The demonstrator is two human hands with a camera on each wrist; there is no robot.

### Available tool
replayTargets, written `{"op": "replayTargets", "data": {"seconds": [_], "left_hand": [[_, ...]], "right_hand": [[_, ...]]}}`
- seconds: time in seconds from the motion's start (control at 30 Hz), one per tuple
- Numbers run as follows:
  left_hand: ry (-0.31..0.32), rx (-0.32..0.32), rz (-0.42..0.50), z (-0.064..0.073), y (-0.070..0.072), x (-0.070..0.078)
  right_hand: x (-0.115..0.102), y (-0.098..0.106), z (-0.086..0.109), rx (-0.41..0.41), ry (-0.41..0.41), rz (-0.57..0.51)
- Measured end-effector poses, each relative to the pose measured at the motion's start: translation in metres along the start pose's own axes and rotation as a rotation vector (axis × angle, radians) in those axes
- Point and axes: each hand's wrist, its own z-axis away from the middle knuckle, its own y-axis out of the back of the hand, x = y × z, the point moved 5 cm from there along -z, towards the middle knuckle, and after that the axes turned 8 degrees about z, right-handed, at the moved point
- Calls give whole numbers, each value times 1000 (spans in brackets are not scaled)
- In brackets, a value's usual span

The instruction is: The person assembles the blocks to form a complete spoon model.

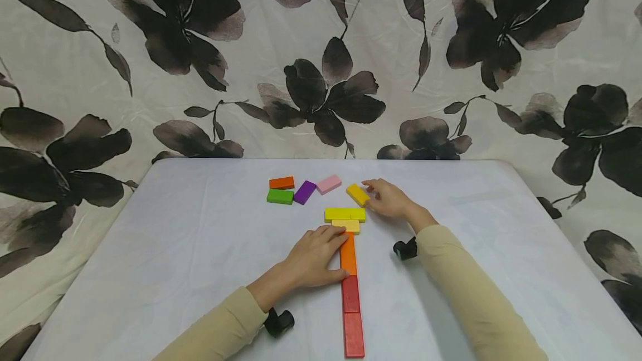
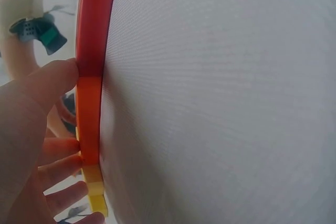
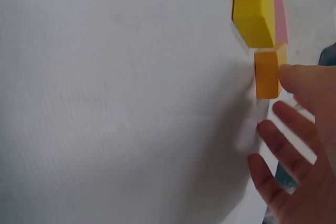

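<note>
– With the right hand (image 1: 388, 199), touching what?
– Touching the amber block (image 1: 357, 195) with the thumb, in a wide, loose grip, just beyond the right end of the long yellow block (image 1: 345, 215).
– And with the left hand (image 1: 313, 255)?
– Resting, with fingers widely spread, against the orange block (image 1: 348, 254), on the near side of the long yellow block.

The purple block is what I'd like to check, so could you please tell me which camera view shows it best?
The head view: the purple block lies uncovered there, between the green block and pink block. The right wrist view shows only a small piece at its top edge; the left wrist view doesn't show it.
</note>
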Motion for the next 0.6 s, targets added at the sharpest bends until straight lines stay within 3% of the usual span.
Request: {"op": "replayTargets", "data": {"seconds": [0.3,0.4,0.6], "left_hand": [[-7,5,6,1,0,0],[-8,1,6,1,-1,-1],[-2,-6,7,0,0,-1]], "right_hand": [[-10,1,-5,-5,212,38],[-11,0,-7,-22,242,54],[-10,-3,-10,-68,214,79]]}}
